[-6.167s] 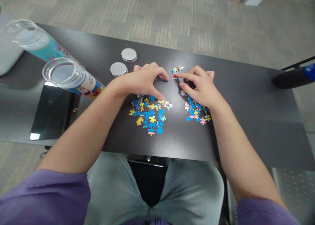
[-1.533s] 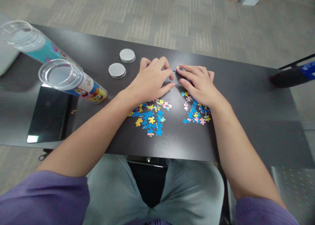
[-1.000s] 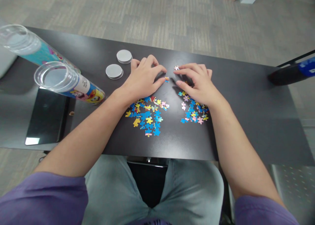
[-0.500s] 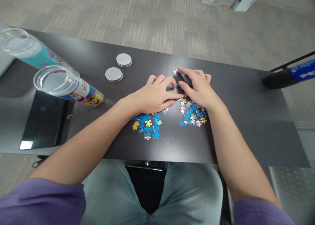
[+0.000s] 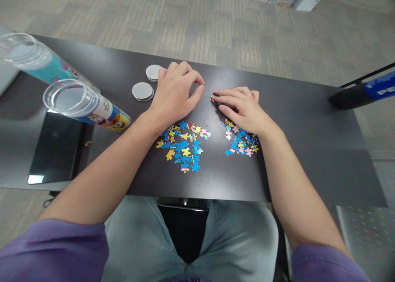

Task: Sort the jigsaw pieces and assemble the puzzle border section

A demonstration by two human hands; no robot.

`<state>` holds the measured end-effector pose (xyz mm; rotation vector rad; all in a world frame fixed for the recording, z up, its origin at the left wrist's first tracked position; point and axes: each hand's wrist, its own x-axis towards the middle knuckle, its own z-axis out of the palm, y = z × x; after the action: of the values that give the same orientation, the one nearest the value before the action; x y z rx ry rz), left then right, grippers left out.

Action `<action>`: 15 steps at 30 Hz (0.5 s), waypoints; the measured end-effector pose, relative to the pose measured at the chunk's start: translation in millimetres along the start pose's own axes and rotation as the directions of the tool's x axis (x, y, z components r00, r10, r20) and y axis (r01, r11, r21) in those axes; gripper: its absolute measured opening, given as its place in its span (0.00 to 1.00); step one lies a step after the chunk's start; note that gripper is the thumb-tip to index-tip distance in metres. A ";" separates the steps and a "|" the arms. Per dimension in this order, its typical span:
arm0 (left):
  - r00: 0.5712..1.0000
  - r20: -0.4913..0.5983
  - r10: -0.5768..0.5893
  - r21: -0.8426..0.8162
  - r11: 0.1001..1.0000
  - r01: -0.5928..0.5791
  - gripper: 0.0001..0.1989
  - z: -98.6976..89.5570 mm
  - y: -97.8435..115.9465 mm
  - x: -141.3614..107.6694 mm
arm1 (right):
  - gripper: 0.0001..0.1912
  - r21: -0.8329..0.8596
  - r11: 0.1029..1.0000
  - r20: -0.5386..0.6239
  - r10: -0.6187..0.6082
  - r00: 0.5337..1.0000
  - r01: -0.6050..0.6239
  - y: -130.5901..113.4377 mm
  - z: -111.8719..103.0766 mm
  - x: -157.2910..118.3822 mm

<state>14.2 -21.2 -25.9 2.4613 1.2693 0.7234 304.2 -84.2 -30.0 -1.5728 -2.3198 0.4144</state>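
Observation:
My left hand (image 5: 177, 90) is over the dark table beside the round grey lids, its fingers curled and apart with nothing seen between them. To its right, my right hand (image 5: 240, 105) has its fingertips on a small puzzle piece (image 5: 212, 97) lying on the table. Below my left hand lies a spread of blue, yellow and red puzzle pieces (image 5: 185, 147). A second group of blue, pink and yellow pieces (image 5: 240, 143) lies just below my right hand, which covers part of its upper edge.
Two clear-topped printed tubes (image 5: 108, 114) stand at the left by a black tablet (image 5: 55, 148). Two small stacks of grey discs (image 5: 142, 91) lie near the far edge. A blue and black object (image 5: 361, 93) is at the table's right end.
My left hand has moved up and left, away from my right hand, uncovering more of the left pieces. My right hand has shifted slightly left, and the single piece is lower and further left.

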 end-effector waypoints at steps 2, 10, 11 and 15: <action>1.000 0.001 -0.007 0.004 1.000 0.007 0.19 4.4 -2.5 0.5 | 0.25 0.013 1.000 0.012 -0.014 1.000 0.014 3.4 -3.0 -1.3; 0.996 -0.077 0.048 -0.049 0.997 -0.052 0.18 20.0 -19.3 5.6 | 0.27 0.008 0.999 -0.031 0.047 0.998 -0.047 22.0 -17.1 -14.6; 0.995 -0.075 0.059 -0.053 0.997 -0.063 0.18 21.1 -19.8 6.4 | 0.27 0.016 0.998 -0.062 0.057 0.996 -0.056 20.8 -16.6 -17.0; 0.991 -0.084 0.103 -0.090 0.990 -0.111 0.22 19.7 -17.0 8.9 | 0.30 0.012 0.995 -0.087 0.098 0.991 -0.097 -0.8 -6.7 -35.9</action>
<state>17.9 -4.5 -47.5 2.4608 1.1090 0.8963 318.9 -117.5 -26.9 -1.6715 -2.1806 0.3683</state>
